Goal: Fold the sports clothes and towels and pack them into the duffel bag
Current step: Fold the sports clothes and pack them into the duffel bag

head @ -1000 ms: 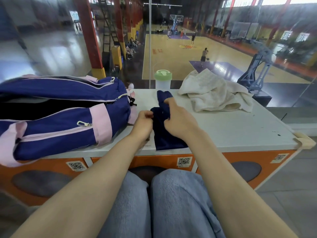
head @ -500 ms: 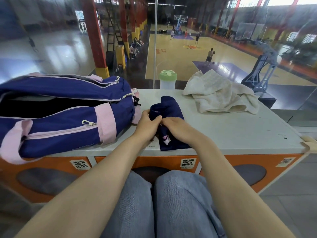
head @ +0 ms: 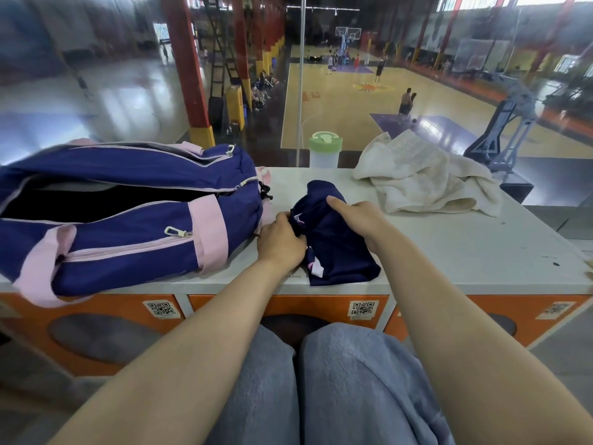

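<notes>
A navy sports garment (head: pixel 337 248) with pink-white trim lies folded small on the white counter top (head: pixel 449 252), straight ahead of me. My left hand (head: pixel 280 240) grips its left edge with curled fingers. My right hand (head: pixel 359 216) holds its upper right side, the index finger stretched over the cloth. The navy and pink duffel bag (head: pixel 128 220) lies on its side to the left, its main zip open and the inside dark. A crumpled cream towel (head: pixel 423 178) sits at the back right of the counter.
A white bottle with a green lid (head: pixel 324 152) stands at the counter's far edge against a glass pane (head: pixel 128 75). Orange locker fronts (head: pixel 288 308) with QR stickers face my knees. The basketball court lies below, behind the glass.
The garment went from a long strip to a shorter, wider bundle. My right hand moved from the far end back onto the top, and my left hand stayed at its left edge.
</notes>
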### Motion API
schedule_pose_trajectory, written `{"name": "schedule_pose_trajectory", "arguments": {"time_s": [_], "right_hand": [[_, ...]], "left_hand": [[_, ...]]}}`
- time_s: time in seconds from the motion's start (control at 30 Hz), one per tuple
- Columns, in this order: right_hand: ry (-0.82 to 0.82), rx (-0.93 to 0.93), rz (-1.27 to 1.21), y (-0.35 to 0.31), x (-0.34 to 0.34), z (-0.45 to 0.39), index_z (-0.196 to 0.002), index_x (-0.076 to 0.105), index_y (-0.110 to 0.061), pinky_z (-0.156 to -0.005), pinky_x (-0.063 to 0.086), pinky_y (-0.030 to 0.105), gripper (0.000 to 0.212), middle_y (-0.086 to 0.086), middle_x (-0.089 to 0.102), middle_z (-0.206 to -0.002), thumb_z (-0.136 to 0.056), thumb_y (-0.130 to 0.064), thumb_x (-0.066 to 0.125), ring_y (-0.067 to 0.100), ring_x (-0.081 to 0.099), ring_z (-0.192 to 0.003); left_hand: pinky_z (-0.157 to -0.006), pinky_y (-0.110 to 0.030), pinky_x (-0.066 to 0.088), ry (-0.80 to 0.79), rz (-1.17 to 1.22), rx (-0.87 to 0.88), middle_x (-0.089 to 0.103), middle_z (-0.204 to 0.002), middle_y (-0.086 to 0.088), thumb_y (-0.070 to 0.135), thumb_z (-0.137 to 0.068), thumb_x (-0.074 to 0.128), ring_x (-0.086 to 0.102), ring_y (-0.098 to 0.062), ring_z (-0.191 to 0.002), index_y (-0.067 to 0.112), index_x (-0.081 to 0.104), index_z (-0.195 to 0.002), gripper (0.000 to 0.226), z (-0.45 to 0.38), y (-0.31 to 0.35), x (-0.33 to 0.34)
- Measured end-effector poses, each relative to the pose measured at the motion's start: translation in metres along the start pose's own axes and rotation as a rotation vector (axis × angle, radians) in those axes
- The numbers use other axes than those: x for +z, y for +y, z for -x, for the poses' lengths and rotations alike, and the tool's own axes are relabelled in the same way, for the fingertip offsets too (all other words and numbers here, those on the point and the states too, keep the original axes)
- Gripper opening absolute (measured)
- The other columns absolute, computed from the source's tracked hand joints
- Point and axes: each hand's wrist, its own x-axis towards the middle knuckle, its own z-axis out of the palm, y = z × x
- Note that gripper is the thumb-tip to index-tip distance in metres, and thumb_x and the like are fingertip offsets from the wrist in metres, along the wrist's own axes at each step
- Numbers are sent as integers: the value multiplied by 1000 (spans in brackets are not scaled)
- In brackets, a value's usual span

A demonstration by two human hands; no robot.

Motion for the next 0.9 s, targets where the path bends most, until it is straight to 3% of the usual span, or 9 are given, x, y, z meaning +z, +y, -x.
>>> {"name": "schedule_pose_trajectory", "arguments": {"time_s": [0.1, 0.37, 0.5, 0.57, 0.63, 0.7, 0.77, 0.83, 0.9], "right_hand": [[-54, 30, -13, -4, 0, 1, -108, 65, -10, -88, 55, 40, 85, 5, 69, -103, -57, -78, 64, 26, 67, -93], [-85, -32, -271, 3, 5, 9, -109, 66, -13, -90, 56, 47, 52, 9, 74, -105, -73, -50, 70, 28, 71, -95], [-110, -51, -426, 6, 9, 18, -114, 68, -13, -89, 57, 43, 45, 6, 75, -102, -82, -45, 67, 25, 72, -95], [-146, -67, -529, 3, 10, 25, -116, 68, -13, -90, 57, 41, 44, 7, 75, -103, -85, -44, 66, 24, 72, -97], [-185, -91, -626, -1, 9, 32, -117, 69, -14, -93, 55, 41, 40, 7, 75, -106, -89, -41, 64, 24, 71, -101], [-230, -119, -682, -5, 7, 41, -120, 68, -15, -96, 54, 41, 40, 8, 73, -111, -90, -41, 64, 25, 69, -105], [-282, -149, -699, -10, 5, 48, -122, 67, -15, -97, 52, 40, 43, 8, 72, -115, -90, -44, 64, 24, 68, -109], [-310, -167, -681, -16, 2, 56, -124, 66, -17, -97, 52, 39, 46, 7, 72, -117, -89, -47, 66, 23, 68, -110], [-325, -188, -657, -26, -1, 63, -125, 65, -17, -97, 53, 37, 47, 6, 72, -116, -88, -47, 66, 21, 68, -109]], "left_hand": [[-95, -43, 46, -26, -21, -16, 63, -120, -14, 18, -88, 58, 54, -37, -114, 11, 50, -125, 39, 1, 2, -3], [-100, -46, 42, -119, 112, -77, 62, -116, -10, 29, -87, 49, 54, -35, -111, 18, 48, -123, 38, 10, 10, -11], [-105, -44, 40, -141, 430, -131, 57, -130, 0, 66, -83, 40, 52, -27, -121, 27, 43, -134, 65, 17, 18, -16], [-100, -32, 37, -146, 536, -143, 50, -132, 5, 69, -89, 41, 49, -19, -123, 25, 35, -143, 70, 21, 21, -21], [-98, -31, 36, -152, 604, -171, 46, -140, 2, 70, -87, 44, 46, -21, -129, 22, 28, -149, 79, 21, 22, -25], [-107, -40, 39, -146, 671, -207, 44, -147, 2, 83, -70, 48, 46, -25, -132, 26, 29, -149, 99, 23, 27, -29], [-106, -47, 43, -158, 770, -231, 51, -143, 2, 91, -51, 51, 52, -25, -127, 31, 38, -145, 112, 22, 28, -31], [-99, -44, 50, -190, 870, -244, 61, -132, 4, 90, -53, 59, 62, -21, -115, 33, 50, -135, 100, 22, 29, -35], [-95, -39, 53, -170, 910, -188, 66, -123, 6, 70, -77, 63, 65, -16, -107, 33, 55, -124, 60, 29, 34, -46]]}}
